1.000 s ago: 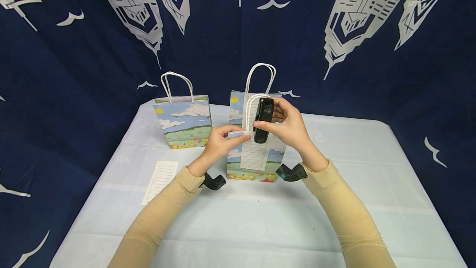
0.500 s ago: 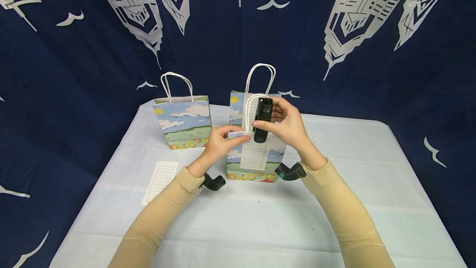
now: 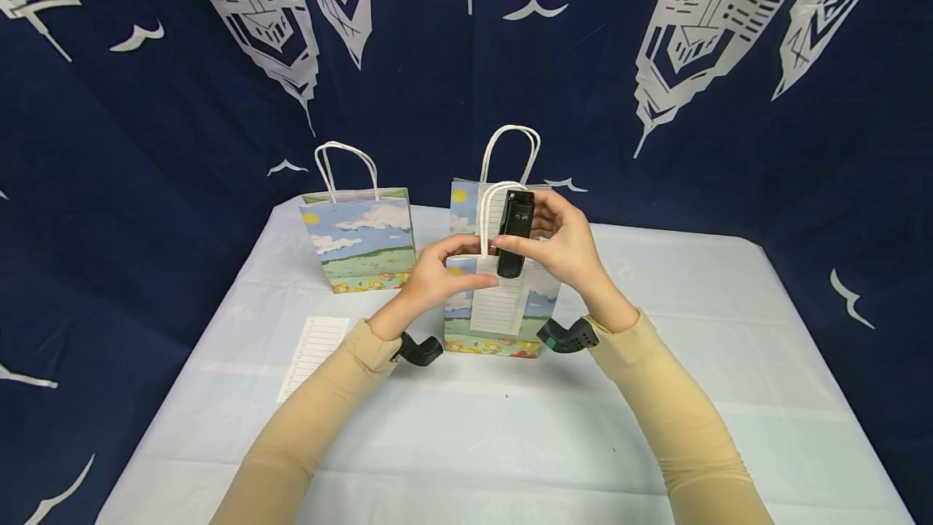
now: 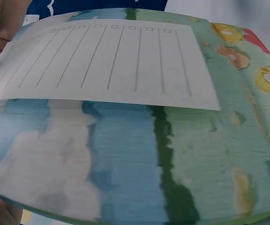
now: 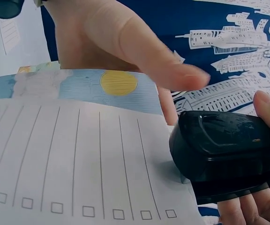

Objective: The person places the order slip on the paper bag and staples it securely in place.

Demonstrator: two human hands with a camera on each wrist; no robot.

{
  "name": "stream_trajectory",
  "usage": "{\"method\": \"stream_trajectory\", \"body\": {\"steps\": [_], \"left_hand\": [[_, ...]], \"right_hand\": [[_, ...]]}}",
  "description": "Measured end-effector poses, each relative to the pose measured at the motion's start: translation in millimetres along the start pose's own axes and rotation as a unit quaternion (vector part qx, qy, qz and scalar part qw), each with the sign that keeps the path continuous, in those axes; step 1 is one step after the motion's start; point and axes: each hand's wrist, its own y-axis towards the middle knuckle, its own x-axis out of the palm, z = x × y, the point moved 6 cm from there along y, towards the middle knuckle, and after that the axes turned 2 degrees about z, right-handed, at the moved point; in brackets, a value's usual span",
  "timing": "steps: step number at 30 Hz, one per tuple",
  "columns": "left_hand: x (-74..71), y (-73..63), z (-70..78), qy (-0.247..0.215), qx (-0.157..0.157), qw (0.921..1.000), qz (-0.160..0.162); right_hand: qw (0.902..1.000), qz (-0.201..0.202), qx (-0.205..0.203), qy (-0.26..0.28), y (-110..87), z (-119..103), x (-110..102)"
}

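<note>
My right hand [image 3: 568, 245] grips a black stapler [image 3: 516, 225], thumb on one side and fingers on the other. Its jaws sit over the top edge of a lined checklist slip [image 5: 83, 159] and the front paper bag [image 3: 459, 321]. That bag is printed with sky, grass and flowers, and has a white rope handle [image 3: 484, 217]. My left hand [image 3: 437, 274] is at the bag's upper left: the thumb is straight and off the paper, and the fingers reach behind the rim. In the left wrist view, the slip [image 4: 121, 65] hangs down the bag's printed face [image 4: 125, 154].
Behind the front bag stands a matching bag [image 3: 462, 213] with a slip on it, partly hidden. Another bag [image 3: 360, 241] stands at the left. A loose lined slip [image 3: 317, 351] lies on the white-covered table [image 3: 583, 444]. A dark blue patterned curtain [image 3: 466, 87] hangs behind.
My left thumb and fingers have spread apart, the thumb leaving the bag's edge where it pinched before. The right hand and stapler have stayed nearly in place.
</note>
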Motion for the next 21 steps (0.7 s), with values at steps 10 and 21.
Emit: {"method": "stream_trajectory", "body": {"steps": [10,21], "left_hand": [[6.0,5.8,8.7,-0.006,-0.014,0.9998,-0.014],[9.9,8.5,-18.9,-0.003,0.019,0.9998,-0.006]], "right_hand": [[0.9999,-0.001,-0.008,0.007,-0.6,0.2,0.6],[0.9995,0.011,-0.005,-0.028,-7.1,-0.9,-0.2]]}}
